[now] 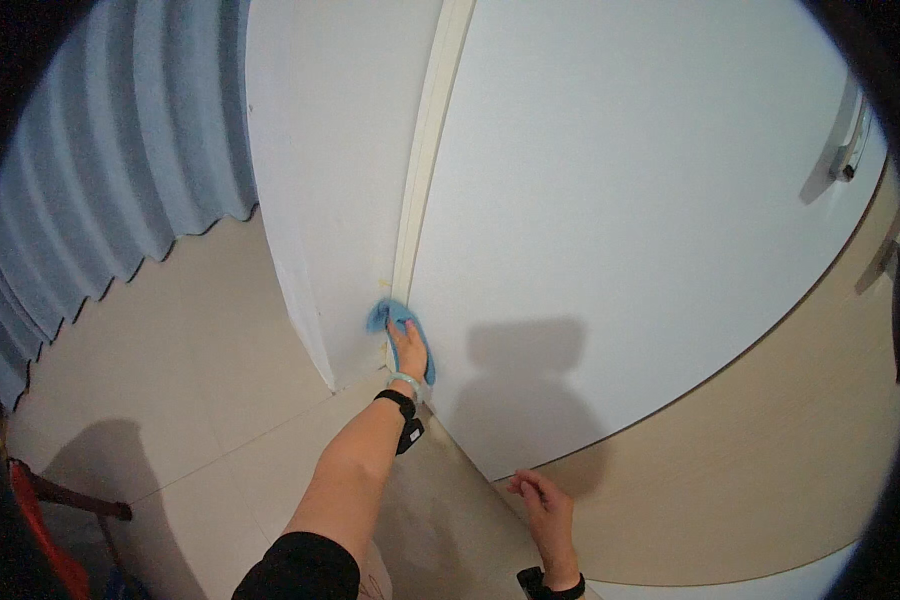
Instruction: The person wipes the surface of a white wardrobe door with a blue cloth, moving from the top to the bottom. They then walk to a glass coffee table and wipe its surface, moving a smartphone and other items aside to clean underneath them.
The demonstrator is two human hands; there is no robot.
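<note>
My left hand (409,351) presses a blue cloth (390,311) against the foot of a cream vertical trim strip (429,142), low down where a white wall meets a white cabinet door (615,195). Part of the cloth hangs along the right side of the hand. A pale bangle and a black band with a small box circle the left wrist. Lower right, my right hand (546,506) has its fingers loosely curled near the bottom corner of the white door; it holds nothing visible. A black band is on that wrist too.
A blue-grey pleated curtain (142,135) hangs at the upper left above the beige tiled floor (217,360). A stool-like object with a red part (45,532) stands lower left. A metal handle (851,154) projects from the white door above a wood-toned panel (720,480).
</note>
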